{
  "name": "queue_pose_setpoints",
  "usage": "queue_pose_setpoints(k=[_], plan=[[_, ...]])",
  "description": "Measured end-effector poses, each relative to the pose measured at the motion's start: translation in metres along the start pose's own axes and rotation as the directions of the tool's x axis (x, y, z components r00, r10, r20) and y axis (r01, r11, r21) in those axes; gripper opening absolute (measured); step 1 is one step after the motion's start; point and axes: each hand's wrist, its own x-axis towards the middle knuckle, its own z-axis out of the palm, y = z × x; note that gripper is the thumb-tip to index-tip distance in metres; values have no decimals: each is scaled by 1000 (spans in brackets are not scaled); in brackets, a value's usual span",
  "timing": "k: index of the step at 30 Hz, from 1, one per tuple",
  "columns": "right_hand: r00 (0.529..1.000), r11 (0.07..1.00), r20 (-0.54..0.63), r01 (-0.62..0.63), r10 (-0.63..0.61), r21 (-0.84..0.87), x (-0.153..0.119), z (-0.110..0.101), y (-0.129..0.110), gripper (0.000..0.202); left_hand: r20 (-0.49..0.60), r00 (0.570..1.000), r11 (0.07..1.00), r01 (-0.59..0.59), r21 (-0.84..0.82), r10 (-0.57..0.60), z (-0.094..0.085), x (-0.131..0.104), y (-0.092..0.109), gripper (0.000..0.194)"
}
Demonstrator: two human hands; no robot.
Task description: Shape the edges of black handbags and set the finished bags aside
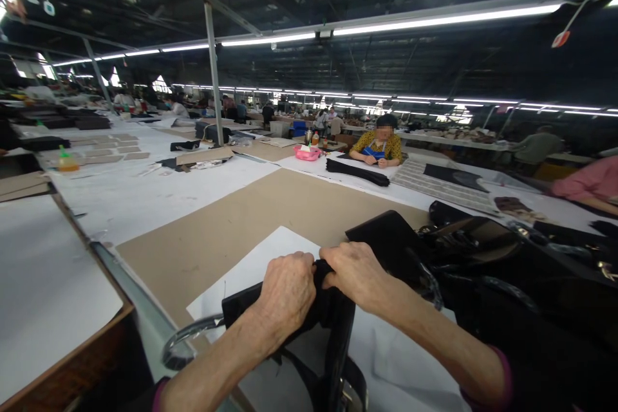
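Observation:
My left hand (pixel 286 293) and my right hand (pixel 357 270) are both closed on the top edge of a black handbag (pixel 333 328) standing in front of me on a white sheet (pixel 251 270). The two hands meet knuckle to knuckle at the bag's rim. A curved handle (pixel 186 341) of the bag sticks out to the left, low over the table edge. What lies inside the bag is hidden.
More black bags (pixel 483 251) pile up at my right. Brown card (pixel 232 219) covers the table ahead. A seated person in yellow (pixel 379 145) works across the table near a pink box (pixel 307 152). Another person's pink sleeve (pixel 586 183) shows at far right.

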Motion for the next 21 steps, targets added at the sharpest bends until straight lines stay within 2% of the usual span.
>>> queue_pose_setpoints(k=[3,12,17,21], plan=[[1000,997,0,8,-8,73,5,5,4,14,-8,1000,1000,15,-9,-16,1,1,-1,23],[997,943,-78,51,-27,328,0,12,8,27,1,998,997,-61,-42,61,0,3,-10,23],[997,948,-71,61,-40,311,1,15,10,31,18,998,997,-64,-36,65,-1,3,-11,23],[988,968,-68,148,-137,204,0,13,11,28,60,996,997,-63,-39,65,-9,2,-6,25]])
